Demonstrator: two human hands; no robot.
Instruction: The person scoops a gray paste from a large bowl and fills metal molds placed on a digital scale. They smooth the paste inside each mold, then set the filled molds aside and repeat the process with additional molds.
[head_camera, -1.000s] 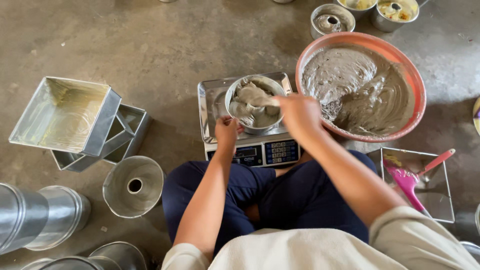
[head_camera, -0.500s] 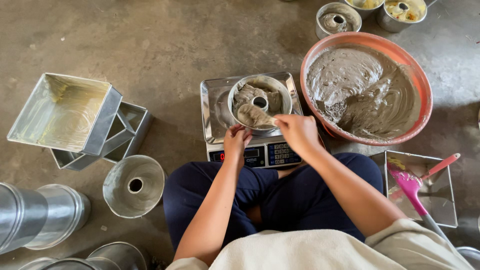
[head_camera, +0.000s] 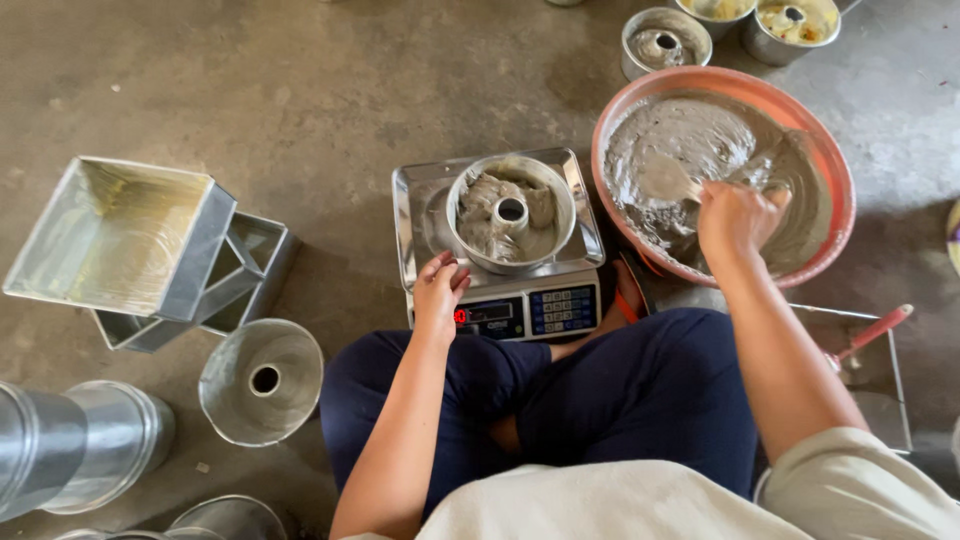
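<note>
Showing two hands (head_camera: 440, 290), one scale (head_camera: 500, 300), one basin (head_camera: 830, 170)

bare floor (head_camera: 330, 90) beyond scale (head_camera: 500, 300)

The ring mould (head_camera: 511, 213) on the scale (head_camera: 500, 245) is dull silvery metal, and the scale's tray is brushed steel with a soft sheen. The batter (head_camera: 690, 165) looks grey, wet and glossy inside a smooth orange plastic basin (head_camera: 835, 170). The square tins (head_camera: 120, 240) are shiny sheet metal with streaked inner faces. The floor (head_camera: 300, 90) is rough, matt concrete. The trousers (head_camera: 640, 400) are dark blue matt cloth.
</note>
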